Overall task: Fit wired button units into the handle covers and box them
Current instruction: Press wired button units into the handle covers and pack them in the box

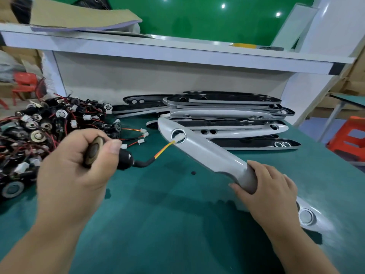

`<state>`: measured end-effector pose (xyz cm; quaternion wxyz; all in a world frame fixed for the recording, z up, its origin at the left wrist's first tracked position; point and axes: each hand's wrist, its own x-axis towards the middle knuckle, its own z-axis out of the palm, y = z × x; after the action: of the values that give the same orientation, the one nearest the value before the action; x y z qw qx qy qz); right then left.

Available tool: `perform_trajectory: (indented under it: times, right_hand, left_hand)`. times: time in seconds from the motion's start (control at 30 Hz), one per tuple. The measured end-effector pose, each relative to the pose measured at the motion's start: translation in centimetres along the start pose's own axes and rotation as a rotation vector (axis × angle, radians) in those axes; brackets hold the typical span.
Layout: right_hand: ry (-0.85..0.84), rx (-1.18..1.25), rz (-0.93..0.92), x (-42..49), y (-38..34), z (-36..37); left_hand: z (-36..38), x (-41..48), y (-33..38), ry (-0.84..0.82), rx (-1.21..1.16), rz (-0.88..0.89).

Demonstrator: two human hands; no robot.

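Hands well apart, each gripping its own part: left hand (79, 165) curled tight round the button unit (125, 159), thumb by the button face, right hand (264, 186) wrapped round the near end of the grey handle cover (207, 153). Cover tipped up off the green table (167, 214) with round hole (183, 133) turned toward the left hand, likely to let the white plug (176, 137) and orange wire (162, 150) go in first, plug already sitting at the hole mouth. Kept close for later goes: pile of button units (39, 123) on the left, stack of covers (227, 115) at the back, no box in view
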<state>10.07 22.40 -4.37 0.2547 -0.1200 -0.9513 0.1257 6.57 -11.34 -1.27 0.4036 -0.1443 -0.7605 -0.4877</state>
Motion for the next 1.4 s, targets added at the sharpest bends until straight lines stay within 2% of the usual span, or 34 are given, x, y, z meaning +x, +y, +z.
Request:
perform_trajectory:
  times: [0.1,0.27,0.47,0.57,0.7,0.77,0.87,0.97,1.07,1.3,1.4]
  right_hand:
    - [0.038,0.0,0.008,-0.1,0.0,0.0]
    - [0.1,-0.039,-0.021,-0.3,0.1,0.2]
    - [0.166,-0.074,-0.063,-0.3,0.4,0.6]
    - [0.2,-0.087,-0.12,-0.3,0.3,0.7]
    - [0.217,-0.043,-0.271,-0.6,-0.4,0.8]
    - [0.207,-0.008,-0.327,-0.7,-0.6,0.8]
    - [0.177,0.027,-0.269,-0.7,-0.5,0.5]
    - [0.168,0.068,-0.201,-0.7,0.0,0.1]
    - [0.161,0.084,-0.244,-0.9,0.0,-0.1]
    - [0.047,0.138,-0.263,-1.2,-0.3,-0.2]
    - [0.001,0.149,-0.238,-1.2,0.1,-0.4]
  left_hand:
    - [1.3,-0.6,2.5,0.018,-0.107,-0.085]
    - [1.8,-1.0,4.4,0.031,0.07,-0.098]
    - [1.0,-0.4,3.6,0.005,0.127,-0.152]
    - [0.9,-0.5,4.0,-0.04,0.187,-0.154]
    - [1.7,-0.9,4.7,-0.043,0.092,-0.189]
    - [2.2,-1.3,5.0,-0.042,0.062,-0.159]
    - [2.6,-1.7,5.1,-0.117,0.097,-0.05]
    - [3.3,-1.7,4.8,-0.211,0.209,0.088]
    - [4.3,-1.9,3.9,-0.27,0.36,0.163]
    - [5.4,-2.3,2.1,-0.23,0.437,0.107]
    - [5.2,-2.3,1.6,-0.288,0.313,-0.104]
